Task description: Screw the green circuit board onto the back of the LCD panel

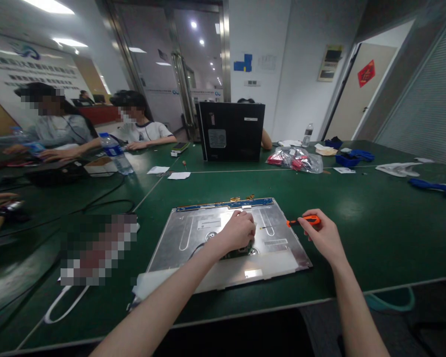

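A flat silver display panel (193,235) lies back side up on the green table, with a blue circuit strip (208,204) along its far edge. My left hand (241,230) is over the middle of the panel, fingers curled down by a small circuit board (236,252) that the hand partly covers. Whatever those fingers pinch is hidden. Just off the panel's right edge, my right hand (321,235) is closed round the orange and black handle of a screwdriver (311,219). Its shaft points left, towards the panel's edge.
A black computer case (232,131) stands upright across the table (375,238). Plastic-bagged red items (295,158), blue trays (347,159) and a bottle (307,135) are at the back right. Another bottle (116,154), black cables (104,198) and two seated people are to the left.
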Tool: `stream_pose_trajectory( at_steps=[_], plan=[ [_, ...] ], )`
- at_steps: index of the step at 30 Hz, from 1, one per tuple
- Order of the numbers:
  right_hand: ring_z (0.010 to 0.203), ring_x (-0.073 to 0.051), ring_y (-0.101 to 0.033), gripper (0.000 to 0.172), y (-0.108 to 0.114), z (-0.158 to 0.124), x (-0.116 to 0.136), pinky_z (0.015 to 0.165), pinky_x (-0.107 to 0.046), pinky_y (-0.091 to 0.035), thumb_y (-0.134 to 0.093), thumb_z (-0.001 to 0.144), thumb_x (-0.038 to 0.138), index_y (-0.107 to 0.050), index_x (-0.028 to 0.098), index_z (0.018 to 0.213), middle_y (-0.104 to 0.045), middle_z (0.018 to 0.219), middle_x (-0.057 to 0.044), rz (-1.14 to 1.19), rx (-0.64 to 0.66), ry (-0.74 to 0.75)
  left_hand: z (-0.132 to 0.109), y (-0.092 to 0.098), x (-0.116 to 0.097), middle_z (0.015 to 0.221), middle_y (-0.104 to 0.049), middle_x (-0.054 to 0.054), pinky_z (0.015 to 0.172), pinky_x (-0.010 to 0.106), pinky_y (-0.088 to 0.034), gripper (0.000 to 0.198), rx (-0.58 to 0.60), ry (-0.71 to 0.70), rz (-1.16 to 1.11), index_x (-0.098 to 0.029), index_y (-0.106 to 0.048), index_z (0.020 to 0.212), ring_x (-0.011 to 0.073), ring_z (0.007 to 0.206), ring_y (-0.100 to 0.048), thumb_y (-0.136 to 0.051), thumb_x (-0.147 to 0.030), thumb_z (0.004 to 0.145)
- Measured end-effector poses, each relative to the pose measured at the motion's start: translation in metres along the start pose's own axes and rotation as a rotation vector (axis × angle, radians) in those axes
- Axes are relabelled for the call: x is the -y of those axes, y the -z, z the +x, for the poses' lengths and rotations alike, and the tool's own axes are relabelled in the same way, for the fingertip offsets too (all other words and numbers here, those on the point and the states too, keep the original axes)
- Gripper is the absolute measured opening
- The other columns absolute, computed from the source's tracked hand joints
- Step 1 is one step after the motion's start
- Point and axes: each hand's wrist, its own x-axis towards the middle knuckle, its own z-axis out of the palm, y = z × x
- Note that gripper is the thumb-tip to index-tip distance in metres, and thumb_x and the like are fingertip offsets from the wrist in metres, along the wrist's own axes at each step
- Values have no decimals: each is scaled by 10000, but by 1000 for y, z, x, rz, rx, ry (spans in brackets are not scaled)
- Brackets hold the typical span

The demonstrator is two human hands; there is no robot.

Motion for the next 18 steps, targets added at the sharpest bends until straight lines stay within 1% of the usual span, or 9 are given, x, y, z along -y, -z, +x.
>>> stream_pose_trajectory(
  at_steps=[3,5,7,10,14,18],
  plan=[
    [451,-130,-500,377,1,-13,-4,445,-252,-409,-615,747,544,-564,192,871,-526,560,34,54,-35,-38,-9,3,-5,915,-629,50,890,382,-342,130,-42,20,-1,-184,-678,709,214,933,-544,-589,-116,776],
    [465,-135,-509,387,1,-21,-7,447,-251,-413,-627,734,547,-565,194,880,-534,559,34,91,-38,-69,-19,4,-10,929,-623,52,883,384,-344,120,-68,35,-24,-187,-674,756,213,929,-544,-576,-125,787],
    [475,-137,-512,395,0,-29,-11,452,-253,-416,-638,718,553,-571,195,872,-545,572,29,108,-35,-96,-28,2,-16,926,-623,53,869,386,-351,122,-83,59,-52,-183,-665,783,210,909,-549,-558,-125,792],
    [501,-146,-524,394,-3,-39,-14,453,-257,-425,-650,707,546,-576,190,860,-555,606,14,117,-40,-118,-39,-4,-25,895,-630,52,858,382,-360,127,-114,110,-84,-176,-648,759,211,900,-558,-542,-109,779],
    [483,-145,-512,370,-6,-51,-14,430,-255,-415,-639,724,529,-566,198,871,-535,599,21,155,-39,-136,-44,-11,-33,870,-637,57,870,388,-360,117,-173,156,-56,-171,-632,746,218,894,-560,-543,-96,758],
    [462,-142,-500,357,-7,-58,-14,437,-261,-420,-634,734,523,-560,203,877,-517,575,35,185,-55,-136,-45,-19,-36,850,-633,59,895,402,-354,123,-213,149,-6,-175,-617,730,221,882,-557,-534,-90,761]
  ],
)
